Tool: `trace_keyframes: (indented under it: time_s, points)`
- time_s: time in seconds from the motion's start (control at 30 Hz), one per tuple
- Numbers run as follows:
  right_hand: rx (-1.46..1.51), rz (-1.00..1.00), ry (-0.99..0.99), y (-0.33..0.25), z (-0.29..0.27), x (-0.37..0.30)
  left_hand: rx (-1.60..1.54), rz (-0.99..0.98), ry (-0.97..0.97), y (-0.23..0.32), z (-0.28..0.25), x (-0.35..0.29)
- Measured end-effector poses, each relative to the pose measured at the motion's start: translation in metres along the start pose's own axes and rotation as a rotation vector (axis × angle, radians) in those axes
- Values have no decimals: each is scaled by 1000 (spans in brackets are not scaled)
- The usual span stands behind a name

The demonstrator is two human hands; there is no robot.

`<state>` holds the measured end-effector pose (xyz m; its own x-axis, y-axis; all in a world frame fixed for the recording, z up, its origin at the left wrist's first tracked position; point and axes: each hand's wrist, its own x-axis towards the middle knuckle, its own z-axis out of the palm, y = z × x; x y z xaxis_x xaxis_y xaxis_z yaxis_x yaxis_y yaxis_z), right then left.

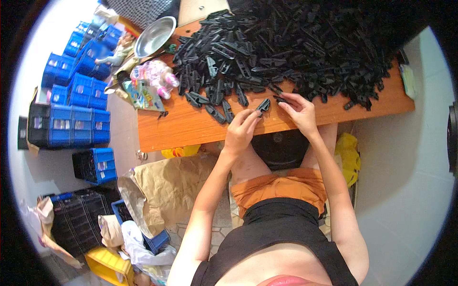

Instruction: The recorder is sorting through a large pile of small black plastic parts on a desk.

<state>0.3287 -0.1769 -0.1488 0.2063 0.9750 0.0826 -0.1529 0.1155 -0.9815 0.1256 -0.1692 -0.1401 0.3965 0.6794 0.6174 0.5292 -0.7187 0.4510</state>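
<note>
Black slotted part (264,105), one, held in the fingers of the left hand (241,128) over the worktop (181,126) near its front edge, presumably light, stiff, smooth plastic, best gripped along its long sides; right hand (300,112) pinches a small dark piece (282,99).
</note>
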Motion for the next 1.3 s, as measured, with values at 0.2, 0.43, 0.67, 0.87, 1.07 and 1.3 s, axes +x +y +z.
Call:
trace_keyframes:
  time_s: [0.2, 0.43, 0.67, 0.87, 1.07, 1.3]
  points:
    - [-338, -187, -118, 0, -8, -8, -317, -152, -147, 1, 2, 1]
    - [-446, -260, -272, -7, -10, -6, -13, -54, 17, 0, 11, -8]
    - [-529, -258, -379, -20, -14, -6, -63, -128, 18, -5, 11, -9]
    - [-631, -288, -454, -29, -19, -1, -103, -178, 4, -1, 12, -8]
    - [-576, -294, -455, -24, -14, -3, -129, -198, -93, 3, 9, 0]
    - [-405, -205, -306, -30, -25, -7, -115, -197, -115, 2, 10, 2]
